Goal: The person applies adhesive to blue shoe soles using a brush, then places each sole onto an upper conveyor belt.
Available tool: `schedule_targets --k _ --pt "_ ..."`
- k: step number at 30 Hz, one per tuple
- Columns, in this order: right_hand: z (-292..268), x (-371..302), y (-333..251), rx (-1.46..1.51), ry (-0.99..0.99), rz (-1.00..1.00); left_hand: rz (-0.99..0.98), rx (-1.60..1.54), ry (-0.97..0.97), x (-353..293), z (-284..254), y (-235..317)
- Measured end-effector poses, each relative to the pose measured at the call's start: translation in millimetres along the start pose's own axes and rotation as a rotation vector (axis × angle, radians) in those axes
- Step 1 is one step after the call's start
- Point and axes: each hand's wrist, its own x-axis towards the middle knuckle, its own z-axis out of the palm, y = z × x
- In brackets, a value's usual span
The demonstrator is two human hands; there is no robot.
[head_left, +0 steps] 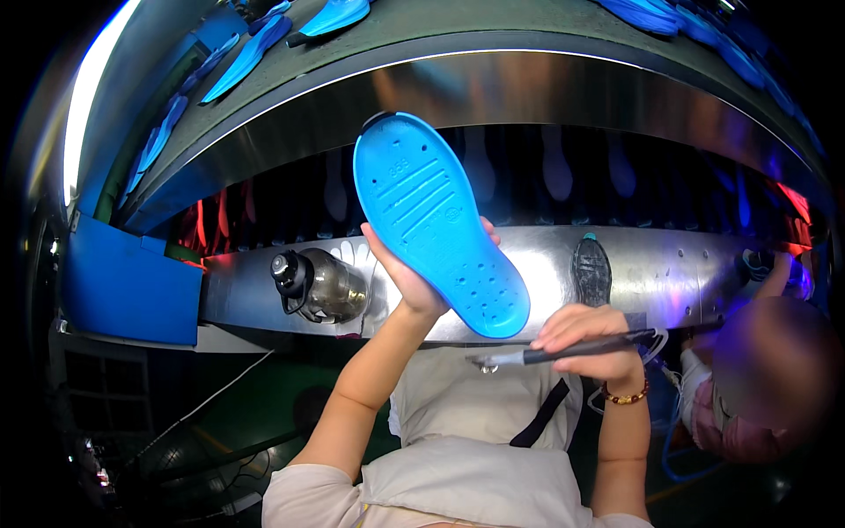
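Head view, left to right: a blue panel (132,282) hung at the far left under a row of blue insoles on the curved grey conveyor shelf (493,35). A clear plastic water bottle with a black cap (319,284) lay on its side on the shiny steel ledge (678,277). Just right of it, the left hand (412,273) rose on a bent forearm, palm up, fingers closed behind a bright blue foam insole (437,220), gripping it with its grooved face toward the camera, toe end up and tilted left. Below its heel, the right hand (588,339), wrist wearing a beaded bracelet (627,397), was curled around a slim dark-handled tool (572,353) held level, tip pointing left. A dark sole (592,270) rested on the ledge behind. Another person (761,387) sat at far right.
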Motion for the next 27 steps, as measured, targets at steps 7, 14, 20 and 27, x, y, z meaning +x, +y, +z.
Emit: schedule_targets --k 7,14,20,27 --pt "4 -4 15 0.111 0.101 -0.010 0.001 -0.005 -0.147 5 3 5" --pt "30 -1 26 0.704 0.523 0.024 -0.153 -0.556 0.157 -29 16 -31" --pt "29 -7 -1 0.108 0.216 0.168 -0.289 -0.107 -0.267 -20 -19 -19" --pt "14 13 -23 -0.286 0.053 0.165 -0.562 0.183 -0.305 -10 0 4"
